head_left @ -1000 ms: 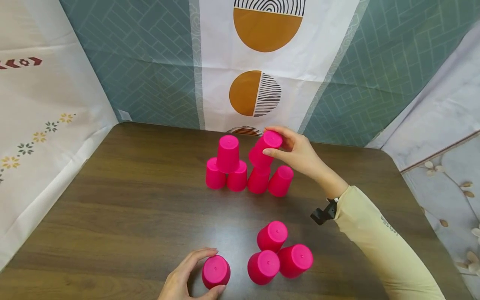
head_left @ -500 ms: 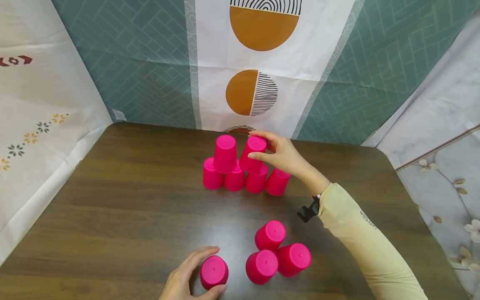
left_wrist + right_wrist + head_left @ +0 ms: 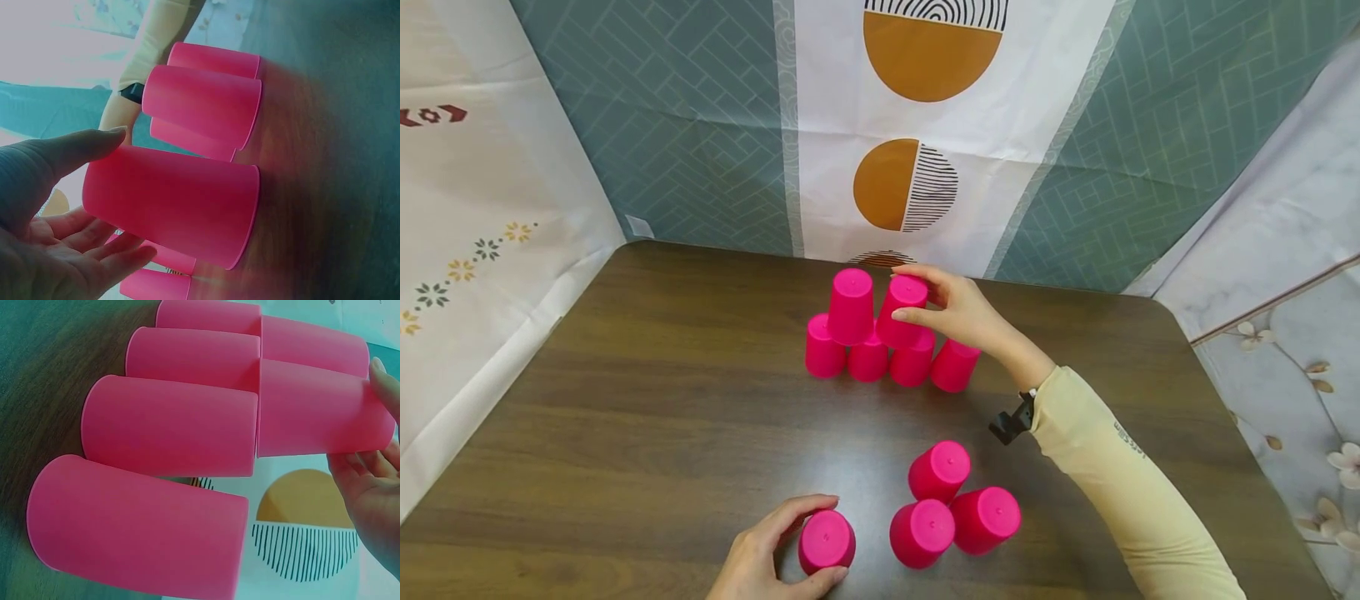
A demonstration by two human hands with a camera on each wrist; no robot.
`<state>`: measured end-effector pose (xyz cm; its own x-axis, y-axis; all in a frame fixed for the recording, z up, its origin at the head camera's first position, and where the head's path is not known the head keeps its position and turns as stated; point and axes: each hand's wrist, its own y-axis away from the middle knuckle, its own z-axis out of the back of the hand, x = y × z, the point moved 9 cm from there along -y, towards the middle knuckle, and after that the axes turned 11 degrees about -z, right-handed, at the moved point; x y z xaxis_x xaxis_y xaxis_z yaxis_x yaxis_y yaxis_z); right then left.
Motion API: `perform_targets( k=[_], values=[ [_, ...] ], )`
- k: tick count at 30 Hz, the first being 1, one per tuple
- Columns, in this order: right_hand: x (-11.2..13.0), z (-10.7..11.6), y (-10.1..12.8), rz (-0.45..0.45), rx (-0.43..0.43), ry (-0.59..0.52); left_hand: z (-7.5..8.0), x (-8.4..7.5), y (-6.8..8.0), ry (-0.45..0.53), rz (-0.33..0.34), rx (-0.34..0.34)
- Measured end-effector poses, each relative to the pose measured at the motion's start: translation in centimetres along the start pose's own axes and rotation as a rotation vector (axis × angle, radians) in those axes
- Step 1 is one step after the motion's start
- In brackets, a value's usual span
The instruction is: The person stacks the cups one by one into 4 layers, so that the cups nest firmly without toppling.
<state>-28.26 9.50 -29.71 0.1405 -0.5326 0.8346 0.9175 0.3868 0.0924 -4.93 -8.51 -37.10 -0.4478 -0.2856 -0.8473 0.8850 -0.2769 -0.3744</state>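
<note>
At the back of the table, upside-down pink cups stand in a row, the rightmost one (image 3: pixel 955 367) slightly apart. One cup (image 3: pixel 852 308) rests on top at the left of the row. Beside it my right hand (image 3: pixel 958 312) grips another upper cup (image 3: pixel 901 312) between thumb and fingers. In the right wrist view, that cup's rim (image 3: pixel 261 425) meets the bases of the row's middle cups. Near the front edge my left hand (image 3: pixel 767 550) holds an upside-down cup (image 3: pixel 826 540), its thumb and fingers on opposite sides; the left wrist view shows the cup's side (image 3: pixel 175 206).
Three more upside-down pink cups (image 3: pixel 922 533) stand close together to the right of the left hand's cup. The brown wooden table (image 3: pixel 662 417) is bordered by a patterned cloth (image 3: pixel 700 167) at the back and pale cloths on both sides.
My right hand has moved left and down with its cup, from above the right part of the row onto the row beside the other upper cup. My left hand stays on its cup.
</note>
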Motion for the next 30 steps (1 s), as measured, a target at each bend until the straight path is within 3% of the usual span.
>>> perform_targets(
  k=[5,11,22,28,30],
  values=[
    [0.4,0.0,0.1,0.008,-0.006,0.009,-0.2,0.7,0.0,0.115,0.097,0.028],
    [0.3,0.2,0.2,0.013,-0.027,0.039,-0.3,1.3,0.1,0.177,0.200,0.034],
    [-0.1,0.4,0.5,0.056,-0.042,0.019,-0.2,1.6,0.4,0.166,0.213,0.023],
    [-0.5,1.2,1.6,0.042,-0.062,0.055,-0.4,1.8,0.5,0.150,0.245,0.046],
    [-0.7,1.6,2.4,0.038,-0.070,0.060,-0.4,1.6,0.4,0.141,0.228,0.044]
  ],
)
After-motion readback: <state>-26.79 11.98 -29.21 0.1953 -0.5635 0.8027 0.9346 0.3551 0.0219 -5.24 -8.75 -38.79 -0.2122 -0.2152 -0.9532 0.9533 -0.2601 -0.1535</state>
